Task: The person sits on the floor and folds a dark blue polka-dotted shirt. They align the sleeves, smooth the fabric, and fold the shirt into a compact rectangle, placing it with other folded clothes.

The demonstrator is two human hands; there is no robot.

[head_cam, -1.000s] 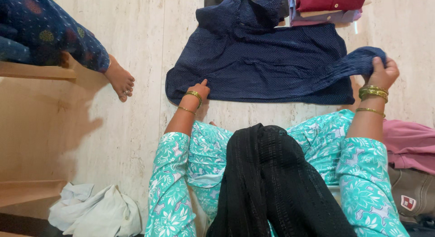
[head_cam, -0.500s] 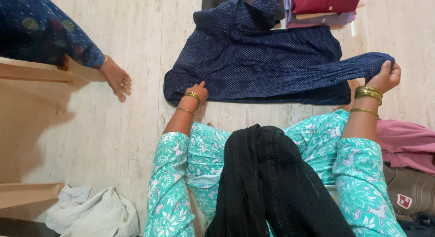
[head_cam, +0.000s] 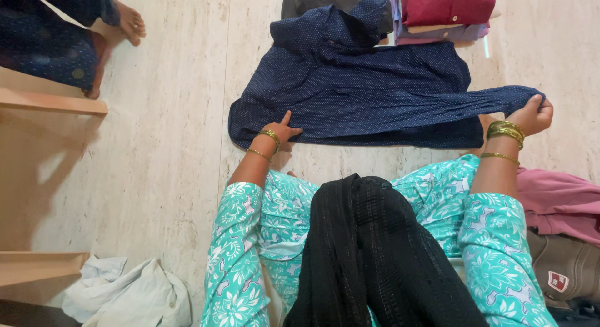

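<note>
Right now the navy dotted shirt (head_cam: 375,83) lies flat on the floor (head_cam: 175,164) just ahead of the knees, long axis left-right. Left hand (head_cam: 279,130) presses its near-left hem, fingers spread. Right hand (head_cam: 531,113) is clamped on the sleeve (head_cam: 437,105), pulled taut rightward. Hands well apart.

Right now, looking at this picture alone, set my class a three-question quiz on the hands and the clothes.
1. True or false: the left hand rests on the navy dotted shirt.
2. What does the right hand grip? A) the sleeve end B) the maroon folded shirt
3. Fill in: the navy dotted shirt lies on the pale ____.

Key: 1 true; 2 A; 3 floor.
</note>
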